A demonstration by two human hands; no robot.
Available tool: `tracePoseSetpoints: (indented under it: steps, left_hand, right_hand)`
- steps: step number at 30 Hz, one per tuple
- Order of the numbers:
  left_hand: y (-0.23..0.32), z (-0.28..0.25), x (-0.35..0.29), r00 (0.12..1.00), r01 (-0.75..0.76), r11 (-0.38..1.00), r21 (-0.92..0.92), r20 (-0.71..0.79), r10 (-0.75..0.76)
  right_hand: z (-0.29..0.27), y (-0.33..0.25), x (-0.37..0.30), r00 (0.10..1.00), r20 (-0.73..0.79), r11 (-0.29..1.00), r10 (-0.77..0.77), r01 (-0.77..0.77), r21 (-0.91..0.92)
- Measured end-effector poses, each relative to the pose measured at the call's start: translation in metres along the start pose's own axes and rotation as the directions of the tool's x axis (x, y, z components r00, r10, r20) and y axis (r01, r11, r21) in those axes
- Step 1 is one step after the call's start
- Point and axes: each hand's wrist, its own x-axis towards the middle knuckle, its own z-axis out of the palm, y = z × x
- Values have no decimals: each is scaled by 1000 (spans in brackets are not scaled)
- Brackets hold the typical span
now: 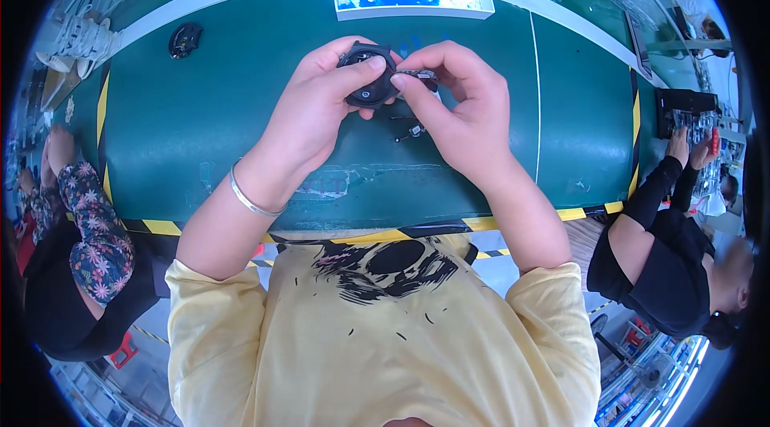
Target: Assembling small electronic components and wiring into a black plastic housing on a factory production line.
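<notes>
My left hand [307, 102], a silver bangle on its wrist, is closed round a black round watch case [369, 95], with the thumb lying across its face. Beside the case's right edge, the thumb and forefinger of my right hand [473, 110] pinch a small dark-and-silver part [423, 74]. Its exact kind is too small to make out, and the fingers cover one end. Below, between the two hands, a small black-and-silver piece [411, 133] lies on the green mat [321, 202]. A second black watch case [184, 40] rests farther off to the left.
At the far middle stands a white tray [415, 13] of small blue pieces. Yellow-and-black tape [481, 223] edges the mat. Co-workers sit on both sides, one with a flowered sleeve [95, 234] at left, one in black [654, 246] at right. A black box [682, 106] stands at far right.
</notes>
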Motion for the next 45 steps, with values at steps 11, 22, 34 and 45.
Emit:
tracePoseSetpoints:
  steps: [11,22,34,45]
  left_hand:
    - [1,18,-3,978,-175,934,311,-59,202]
    - [-6,19,-5,957,-247,878,411,-40,287]
    - [-3,20,-6,979,-176,924,340,-36,200]
    - [1,14,-2,999,-34,993,109,17,32]
  right_hand:
    - [-13,-10,-1,990,-43,951,-136,118,-285]
    - [-10,-8,2,978,29,888,-204,198,-416]
    - [-14,-3,2,965,53,867,-255,253,-430]
    - [-17,-5,-1,981,72,926,-178,192,-327]
